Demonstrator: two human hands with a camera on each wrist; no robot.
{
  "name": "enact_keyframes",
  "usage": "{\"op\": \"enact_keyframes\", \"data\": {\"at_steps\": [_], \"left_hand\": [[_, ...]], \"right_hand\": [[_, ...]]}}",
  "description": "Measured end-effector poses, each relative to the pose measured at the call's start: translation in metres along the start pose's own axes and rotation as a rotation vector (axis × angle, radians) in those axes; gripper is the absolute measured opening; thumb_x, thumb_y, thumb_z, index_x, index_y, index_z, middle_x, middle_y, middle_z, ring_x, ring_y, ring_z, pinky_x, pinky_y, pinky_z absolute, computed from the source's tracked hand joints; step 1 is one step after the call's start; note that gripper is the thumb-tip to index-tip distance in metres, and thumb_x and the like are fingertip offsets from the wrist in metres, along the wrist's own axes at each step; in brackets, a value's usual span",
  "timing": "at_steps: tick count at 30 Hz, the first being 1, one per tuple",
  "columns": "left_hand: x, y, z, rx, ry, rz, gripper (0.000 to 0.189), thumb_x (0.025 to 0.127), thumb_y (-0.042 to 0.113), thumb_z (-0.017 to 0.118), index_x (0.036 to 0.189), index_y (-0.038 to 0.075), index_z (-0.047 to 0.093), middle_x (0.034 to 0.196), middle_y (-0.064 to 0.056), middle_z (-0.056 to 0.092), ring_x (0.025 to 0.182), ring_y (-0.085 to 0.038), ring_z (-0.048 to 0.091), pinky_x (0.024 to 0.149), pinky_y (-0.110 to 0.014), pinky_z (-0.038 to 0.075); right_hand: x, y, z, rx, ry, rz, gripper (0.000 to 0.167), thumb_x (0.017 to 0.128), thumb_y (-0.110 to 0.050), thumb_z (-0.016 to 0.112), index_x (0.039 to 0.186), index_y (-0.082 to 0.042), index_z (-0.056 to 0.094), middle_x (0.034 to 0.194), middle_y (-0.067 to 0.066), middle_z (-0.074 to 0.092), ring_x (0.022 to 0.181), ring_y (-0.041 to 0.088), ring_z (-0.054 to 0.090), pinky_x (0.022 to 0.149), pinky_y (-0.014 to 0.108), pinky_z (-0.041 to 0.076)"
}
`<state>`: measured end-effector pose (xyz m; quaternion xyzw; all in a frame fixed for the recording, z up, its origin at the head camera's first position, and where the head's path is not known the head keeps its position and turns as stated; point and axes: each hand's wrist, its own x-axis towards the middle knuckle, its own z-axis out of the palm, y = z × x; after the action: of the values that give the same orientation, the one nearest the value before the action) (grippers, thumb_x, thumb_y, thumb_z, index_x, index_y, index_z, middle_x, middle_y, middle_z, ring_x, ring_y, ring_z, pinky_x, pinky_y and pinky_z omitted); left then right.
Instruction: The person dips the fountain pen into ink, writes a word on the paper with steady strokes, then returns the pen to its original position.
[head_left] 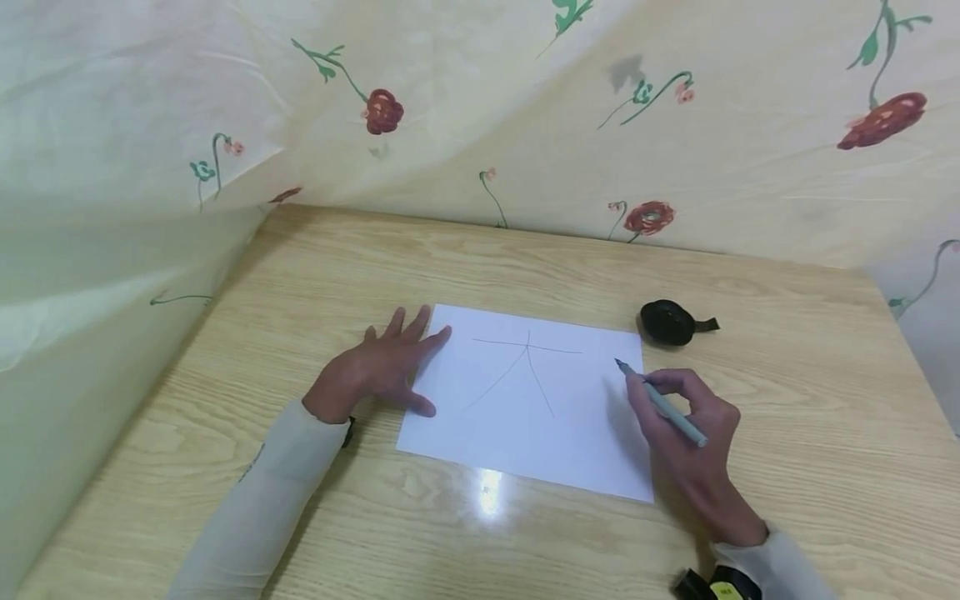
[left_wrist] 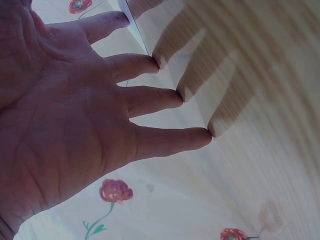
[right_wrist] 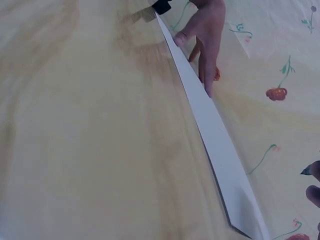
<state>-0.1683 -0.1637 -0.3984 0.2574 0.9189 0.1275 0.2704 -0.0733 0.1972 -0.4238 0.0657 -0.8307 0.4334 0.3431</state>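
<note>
A white sheet of paper (head_left: 487,442) lies on the wooden table, bearing thin drawn lines: a long crossbar, a short upright stroke and two strokes spreading downward. My left hand (head_left: 378,367) is spread at the sheet's left edge, its thumb and index finger over the paper. In the left wrist view, the fingertips of the left hand (left_wrist: 75,105) touch the surface. Between thumb and fingers my right hand (head_left: 693,433) pinches a grey pen (head_left: 675,417), its dark tip above the right part of the paper. Only a few fingers and the pen tip (right_wrist: 306,171) show in the right wrist view.
A small black pan-shaped object (head_left: 667,322) with a short handle sits just beyond the paper's upper right corner. Floral cloth (head_left: 480,108) hangs along the back and left sides of the wooden table (head_left: 360,517). Light glares on the tabletop below the sheet.
</note>
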Motion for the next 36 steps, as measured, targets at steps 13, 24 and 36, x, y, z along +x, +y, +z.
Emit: {"op": "enact_keyframes", "data": {"at_steps": [13, 24, 36], "left_hand": [[0.000, 0.000, 0.001, 0.014, -0.004, -0.017, 0.117, 0.076, 0.050, 0.083, 0.162, 0.019, 0.010, 0.164, -0.017, -0.015, 0.146, -0.046, -0.018, 0.109, -0.075, 0.001], [0.000, 0.000, 0.002, 0.009, 0.003, -0.005, 0.117, 0.076, 0.051, 0.083, 0.162, 0.018, 0.011, 0.164, -0.018, -0.014, 0.146, -0.048, -0.016, 0.107, -0.076, 0.002], [-0.001, 0.000, 0.003, 0.006, 0.000, -0.008, 0.117, 0.076, 0.050, 0.083, 0.162, 0.019, 0.010, 0.164, -0.016, -0.015, 0.146, -0.046, -0.017, 0.108, -0.075, 0.002]], "right_hand": [[0.013, -0.006, -0.003, 0.196, 0.216, -0.093, 0.014, 0.068, 0.017, 0.077, 0.080, 0.018, 0.069, 0.069, 0.022, 0.069, 0.067, 0.001, 0.066, 0.067, 0.012, 0.050], [0.017, 0.003, -0.013, 0.039, 0.243, 0.012, 0.019, 0.086, 0.004, 0.069, 0.104, 0.007, 0.075, 0.093, 0.029, 0.071, 0.088, -0.002, 0.070, 0.072, 0.009, 0.049], [0.018, 0.055, -0.025, -0.121, 0.200, 0.243, 0.027, 0.097, -0.012, 0.060, 0.119, -0.010, 0.074, 0.101, 0.009, 0.076, 0.073, -0.002, 0.064, 0.054, 0.008, 0.039]]}}
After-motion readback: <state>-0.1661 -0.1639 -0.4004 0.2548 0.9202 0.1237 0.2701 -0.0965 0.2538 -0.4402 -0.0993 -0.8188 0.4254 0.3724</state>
